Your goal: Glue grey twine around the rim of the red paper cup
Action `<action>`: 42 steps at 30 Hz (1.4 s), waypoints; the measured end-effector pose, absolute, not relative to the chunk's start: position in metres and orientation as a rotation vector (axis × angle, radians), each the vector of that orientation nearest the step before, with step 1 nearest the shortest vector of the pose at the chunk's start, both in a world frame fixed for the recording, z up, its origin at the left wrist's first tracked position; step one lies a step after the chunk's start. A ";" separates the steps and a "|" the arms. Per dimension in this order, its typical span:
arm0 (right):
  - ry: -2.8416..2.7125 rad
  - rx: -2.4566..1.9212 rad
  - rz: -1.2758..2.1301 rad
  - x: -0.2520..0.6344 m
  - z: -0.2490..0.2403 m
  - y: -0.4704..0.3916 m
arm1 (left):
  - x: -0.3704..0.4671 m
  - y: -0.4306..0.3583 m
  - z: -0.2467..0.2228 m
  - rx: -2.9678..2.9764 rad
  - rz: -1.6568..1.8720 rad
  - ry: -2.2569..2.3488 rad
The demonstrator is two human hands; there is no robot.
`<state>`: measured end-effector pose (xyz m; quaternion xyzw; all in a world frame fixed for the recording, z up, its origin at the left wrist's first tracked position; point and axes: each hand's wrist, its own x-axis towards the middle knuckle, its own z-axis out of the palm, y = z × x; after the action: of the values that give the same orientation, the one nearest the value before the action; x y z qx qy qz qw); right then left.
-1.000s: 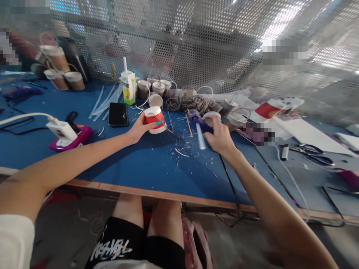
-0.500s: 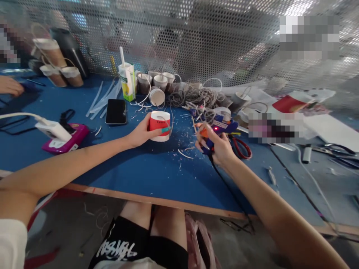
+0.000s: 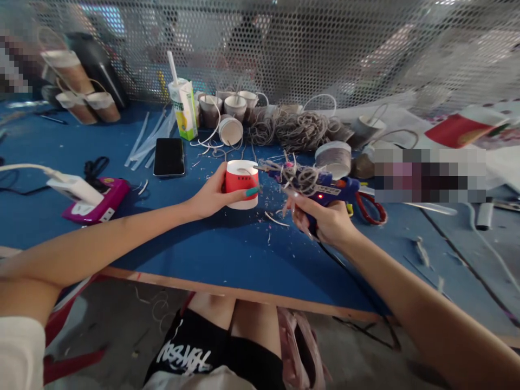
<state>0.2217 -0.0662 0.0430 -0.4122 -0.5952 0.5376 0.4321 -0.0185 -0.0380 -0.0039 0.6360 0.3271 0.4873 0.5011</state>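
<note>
- Red-and-white cup (image 3: 242, 183) stands upright on the blue desk (image 3: 195, 238), gripped at its side by the left hand (image 3: 211, 192).
- Right hand (image 3: 325, 219) is clenched on the glue gun (image 3: 320, 184) grip.
- Gun axis runs level, nozzle pointing left, its tip just beside the cup's right wall.
- Scissors (image 3: 368, 208) lie behind the gun.

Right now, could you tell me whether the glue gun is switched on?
On, it seems: a small red light glows on the side of the blue glue gun held in the right hand.
</note>
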 end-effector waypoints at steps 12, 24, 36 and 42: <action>-1.560 -1.054 1.287 0.220 0.042 -0.069 | -0.017 -0.042 0.000 1.575 1.192 0.845; -1.598 -1.138 1.225 0.221 0.042 -0.069 | -0.017 -0.041 -0.002 1.637 1.224 0.856; -1.609 -1.154 1.216 0.219 0.046 -0.071 | -0.020 -0.040 -0.004 1.689 1.242 0.968; -1.628 -1.132 1.210 0.218 0.046 -0.071 | -0.021 -0.039 -0.005 1.732 1.262 0.969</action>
<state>0.2184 -0.0710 0.0461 -0.4472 -0.6428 0.4780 0.3980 -0.0209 -0.0392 -0.0054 0.6796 0.3805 0.4953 0.3847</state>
